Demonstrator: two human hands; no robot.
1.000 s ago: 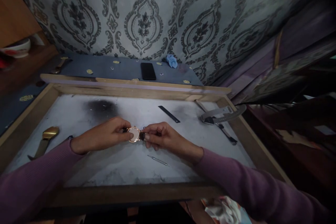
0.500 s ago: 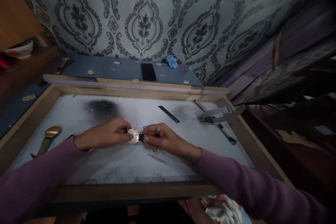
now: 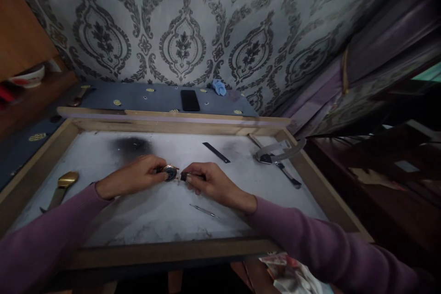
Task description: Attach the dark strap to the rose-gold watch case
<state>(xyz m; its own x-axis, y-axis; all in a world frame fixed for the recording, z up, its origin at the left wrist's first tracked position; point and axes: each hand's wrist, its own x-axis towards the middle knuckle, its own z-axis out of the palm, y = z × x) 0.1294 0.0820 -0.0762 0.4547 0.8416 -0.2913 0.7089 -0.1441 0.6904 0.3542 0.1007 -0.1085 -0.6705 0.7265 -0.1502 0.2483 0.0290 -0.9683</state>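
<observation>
My left hand [image 3: 136,177] pinches a gold-rimmed wristwatch [image 3: 170,172] by its case, thumb on the near edge. The dial looks dark from this angle. Just to the right, my right hand [image 3: 215,183] has its fingers closed on a short dark watch strap [image 3: 183,176]. A small gap shows between the strap's end and the case. Below the right hand, a thin metal spring bar tool [image 3: 204,211] lies on the white board. Behind the hands rests a flat black strip [image 3: 216,152].
A wooden-rimmed tray [image 3: 165,245] surrounds the work. Inside it, a gold-faced watch [image 3: 68,179] lies at left, and a silvery curved metal item [image 3: 275,154] with dark parts at right. Beyond the rim are a black phone [image 3: 190,100] and a crumpled blue cloth [image 3: 218,87].
The strap in my right hand has come apart from the watch case. The watch has tilted, its dial turning from bright to dark. The view has shifted slightly upward.
</observation>
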